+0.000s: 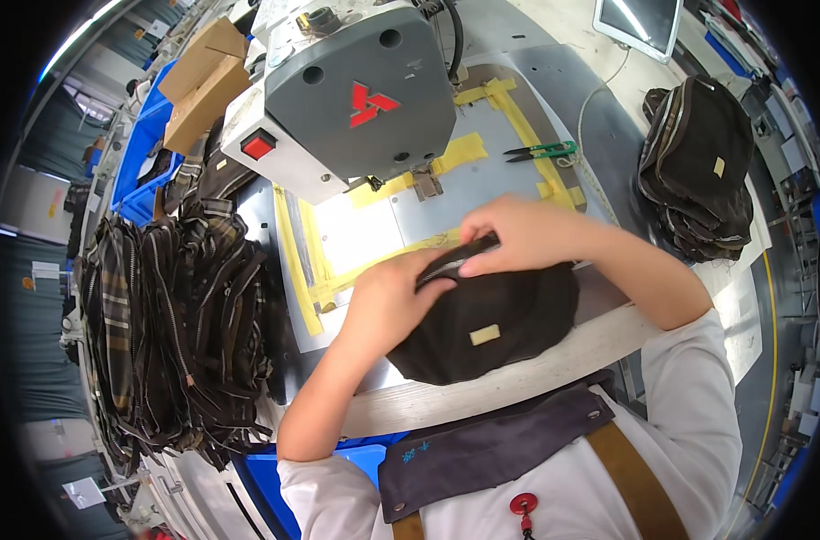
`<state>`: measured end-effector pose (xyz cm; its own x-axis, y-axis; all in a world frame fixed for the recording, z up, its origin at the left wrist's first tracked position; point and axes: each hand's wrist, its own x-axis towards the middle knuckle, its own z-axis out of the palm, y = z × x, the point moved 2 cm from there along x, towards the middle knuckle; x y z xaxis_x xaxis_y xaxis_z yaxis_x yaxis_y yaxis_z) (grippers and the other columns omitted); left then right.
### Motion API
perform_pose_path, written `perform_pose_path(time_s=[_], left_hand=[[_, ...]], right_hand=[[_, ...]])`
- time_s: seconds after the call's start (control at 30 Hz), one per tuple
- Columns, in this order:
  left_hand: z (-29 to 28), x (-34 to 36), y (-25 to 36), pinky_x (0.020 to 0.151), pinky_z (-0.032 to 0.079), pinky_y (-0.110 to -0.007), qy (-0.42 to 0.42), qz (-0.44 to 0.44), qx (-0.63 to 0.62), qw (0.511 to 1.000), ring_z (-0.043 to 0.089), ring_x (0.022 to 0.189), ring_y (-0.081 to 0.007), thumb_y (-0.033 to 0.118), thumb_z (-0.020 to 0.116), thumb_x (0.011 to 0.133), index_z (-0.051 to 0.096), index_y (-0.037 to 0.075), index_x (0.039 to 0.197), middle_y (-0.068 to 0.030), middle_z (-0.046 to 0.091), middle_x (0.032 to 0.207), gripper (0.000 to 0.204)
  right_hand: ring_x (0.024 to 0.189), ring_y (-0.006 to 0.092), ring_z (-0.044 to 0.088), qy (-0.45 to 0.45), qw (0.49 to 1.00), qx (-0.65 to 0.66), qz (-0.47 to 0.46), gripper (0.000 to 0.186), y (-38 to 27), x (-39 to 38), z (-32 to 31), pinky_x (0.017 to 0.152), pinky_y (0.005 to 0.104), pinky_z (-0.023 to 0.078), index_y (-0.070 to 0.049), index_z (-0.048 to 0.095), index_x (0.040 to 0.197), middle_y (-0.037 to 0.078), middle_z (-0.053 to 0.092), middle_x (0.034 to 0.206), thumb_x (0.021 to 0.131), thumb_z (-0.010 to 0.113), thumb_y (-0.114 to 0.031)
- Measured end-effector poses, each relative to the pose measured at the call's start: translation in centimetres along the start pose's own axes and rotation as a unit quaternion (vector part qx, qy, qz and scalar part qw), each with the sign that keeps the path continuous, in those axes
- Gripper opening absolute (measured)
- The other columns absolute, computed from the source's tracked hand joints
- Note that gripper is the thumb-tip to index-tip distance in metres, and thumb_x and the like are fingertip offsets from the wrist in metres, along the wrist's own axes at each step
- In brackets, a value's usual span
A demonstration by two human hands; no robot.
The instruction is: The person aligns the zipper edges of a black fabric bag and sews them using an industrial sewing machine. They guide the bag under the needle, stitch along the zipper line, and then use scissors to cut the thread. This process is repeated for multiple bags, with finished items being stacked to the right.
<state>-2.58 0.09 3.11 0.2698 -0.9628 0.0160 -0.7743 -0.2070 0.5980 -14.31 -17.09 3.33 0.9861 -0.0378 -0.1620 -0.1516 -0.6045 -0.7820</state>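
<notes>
A person sits at a big grey sewing machine (356,90). Both hands are on a dark brown pouch (491,328). The pouch lies on the flat metal plate (482,193) of the machine, near the front edge of the pale table (554,355), close to the person's body.

The left hand (387,301) sits on the left side of the pouch. Its fingers are bent and press down on the top edge of the pouch, by the zipper (455,258). The pouch lies under this hand and sticks out to the right of it.

The right hand (518,236) is at the top of the pouch. Its fingers are curled and pinch the zipper edge. Most of the pouch lies below this hand, closer to the person. A small tan label (485,335) shows on the front of the pouch, below both hands.

Yellow tape (509,108) runs in lines on the metal plate, behind the hands. A pair of green snips (545,150) lies on the plate, further back and to the right, well apart from the hands.

On the left there is a big heap of striped pieces with zippers (171,333). On the right there is a stack of finished dark pouches (698,166). A blue bin (144,148) and a cardboard box (203,81) sit at the back left.
</notes>
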Motion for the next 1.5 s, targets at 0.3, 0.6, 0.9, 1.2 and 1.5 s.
perform_pose_path(time_s=[0.3,0.6,0.9,1.2,1.5], left_hand=[[-0.5,-1.9,-6.2,0.066,0.049,-0.034,-0.146,-0.203,-0.113,0.962,0.060,0.066,-0.0180,0.035,0.076,0.082,0.066,0.000,0.103,-0.0103,0.064,0.072,0.042],[0.1,5.8,-3.0,0.074,0.051,-0.035,0.045,-0.082,-0.081,0.992,0.067,0.086,-0.0293,0.021,0.073,0.084,0.066,0.003,0.109,-0.0133,0.068,0.091,0.032],[3.6,3.9,-3.9,0.062,0.052,-0.032,0.233,0.077,-0.045,0.968,0.064,0.071,-0.0242,0.007,0.076,0.076,0.067,0.005,0.087,-0.0062,0.063,0.084,0.015],[3.6,3.4,-3.7,0.057,0.052,-0.030,0.284,0.181,0.042,0.940,0.063,0.070,-0.0211,0.000,0.076,0.069,0.065,0.009,0.085,-0.0034,0.060,0.087,0.022],[3.2,3.9,-4.4,0.070,0.052,-0.028,0.161,-0.072,-0.328,0.928,0.063,0.073,-0.0128,0.008,0.069,0.085,0.065,0.000,0.090,-0.0061,0.066,0.083,0.010]], right_hand=[[0.092,0.0188,0.062,0.091,0.962,0.233,0.106,0.041,5.6,0.3,-1.7,0.082,0.0319,0.047,0.001,0.063,0.113,0.012,0.066,0.102,0.081,0.074,-0.023],[0.087,0.0213,0.062,0.232,0.966,0.061,-0.095,0.030,2.8,3.5,0.7,0.081,0.0324,0.046,-0.004,0.061,0.105,0.009,0.064,0.092,0.077,0.072,-0.010],[0.089,0.0133,0.062,0.094,0.953,0.277,0.079,0.027,5.7,3.5,1.5,0.081,0.0273,0.049,0.001,0.064,0.106,0.007,0.068,0.098,0.085,0.069,-0.016],[0.095,0.0109,0.059,0.159,0.939,0.302,-0.031,0.010,4.1,3.3,1.6,0.086,0.0269,0.047,-0.001,0.062,0.098,0.004,0.062,0.102,0.087,0.062,-0.002],[0.090,0.0208,0.063,0.194,0.966,0.118,-0.123,0.012,4.4,3.2,1.7,0.082,0.0310,0.049,-0.003,0.065,0.084,0.007,0.067,0.094,0.076,0.061,0.005]])
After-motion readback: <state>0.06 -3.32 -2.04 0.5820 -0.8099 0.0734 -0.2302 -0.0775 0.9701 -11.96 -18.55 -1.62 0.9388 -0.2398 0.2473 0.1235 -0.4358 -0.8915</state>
